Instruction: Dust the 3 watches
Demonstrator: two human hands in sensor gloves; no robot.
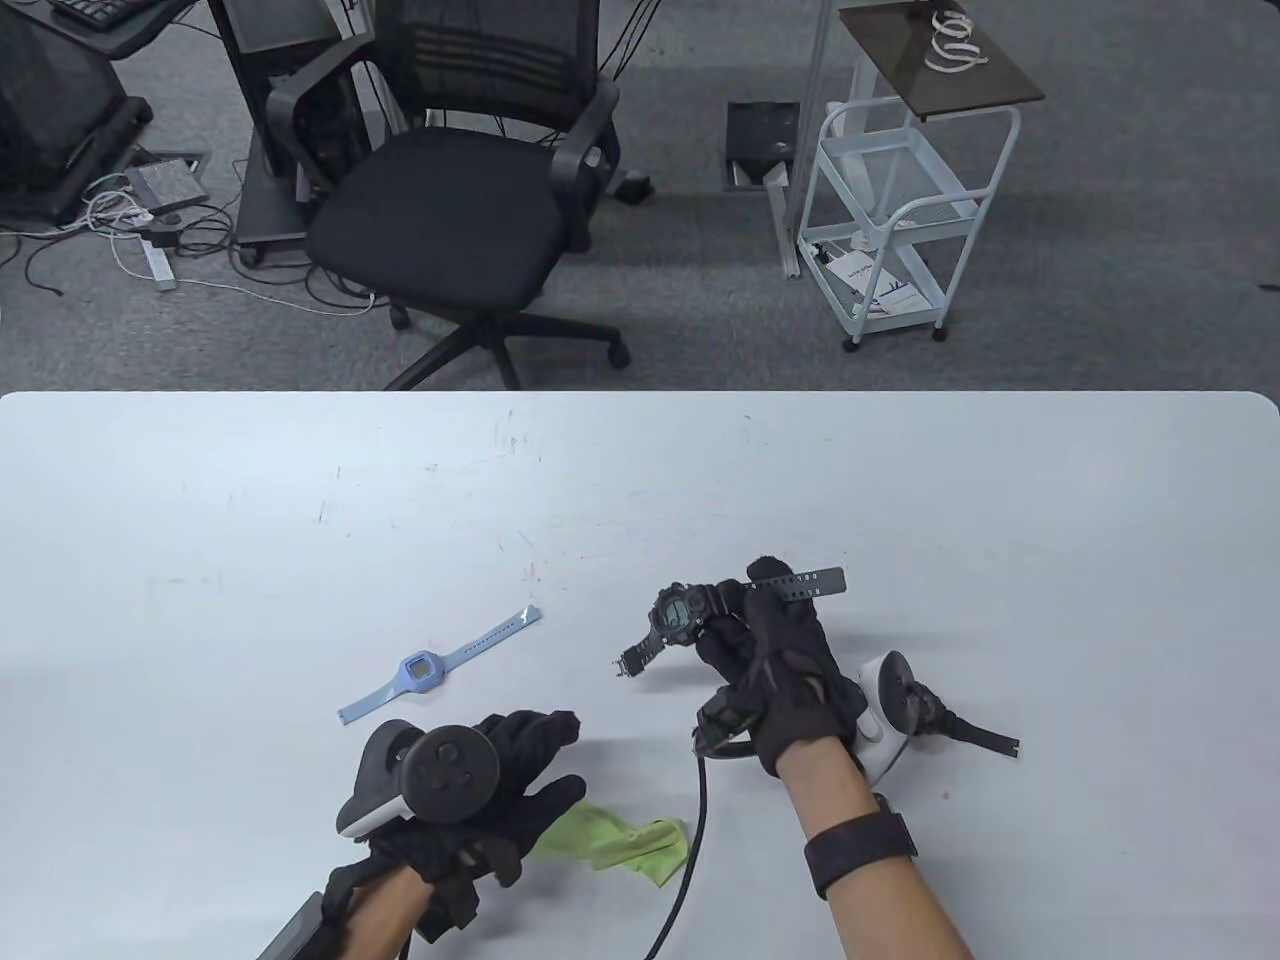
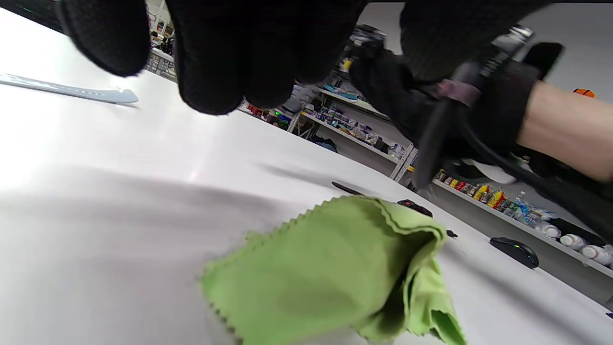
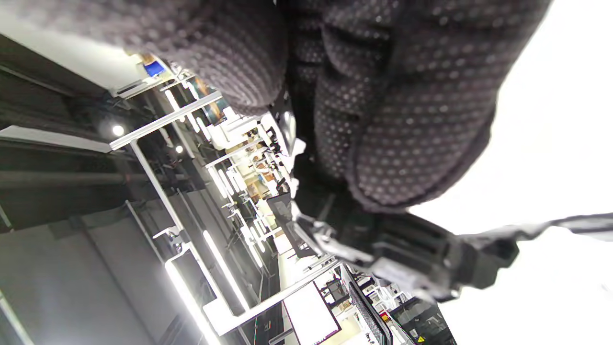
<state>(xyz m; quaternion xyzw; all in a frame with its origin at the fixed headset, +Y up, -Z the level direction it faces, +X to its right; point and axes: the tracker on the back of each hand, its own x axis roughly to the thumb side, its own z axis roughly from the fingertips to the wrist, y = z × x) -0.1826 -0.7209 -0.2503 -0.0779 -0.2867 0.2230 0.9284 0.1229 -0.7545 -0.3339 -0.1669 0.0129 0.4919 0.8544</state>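
Right hand (image 1: 775, 670) holds the black watch (image 1: 690, 607) off the desk (image 1: 200, 480), fingers curled round its strap. Left hand (image 1: 490, 775) hovers slack over the green cloth (image 1: 620, 840), holding nothing. Best pinch the cloth and wipe the face first. Blue watch (image 1: 425, 668) lies nearby.

Landmark: white table (image 1: 200, 480). Beyond its far edge, grey carpet (image 1: 690, 300). Black mesh office chair (image 1: 460, 200), beyond left-centre. White wire cart (image 1: 900, 220), beyond right, dark top. Floor socket box (image 1: 765, 145) between them. Cables and power strip (image 1: 150, 250), far left.
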